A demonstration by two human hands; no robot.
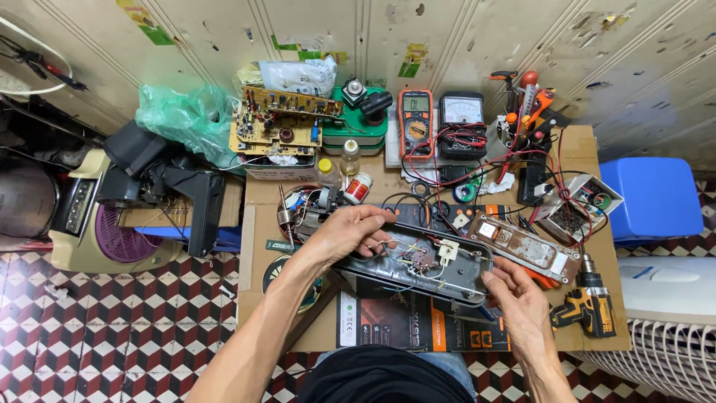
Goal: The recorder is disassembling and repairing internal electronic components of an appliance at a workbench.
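The left hand (349,233) grips the far end of an opened grey casing (418,263), and the right hand (514,292) closes on its near corner, so the casing lies between both grips. Its cover (524,246) is already off and lies just beyond the right hand, wiring and a white switch (447,251) exposed. The inside work seems unfinished, though small parts are hard to read.

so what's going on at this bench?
A person is working on an opened dark appliance housing with wiring exposed inside, on a cluttered cardboard-covered table. The left hand rests on its upper left end; the right hand grips the lower right end. Its rusty cover plate lies just beyond. A yellow cordless drill sits at right, and two multimeters stand at the back.
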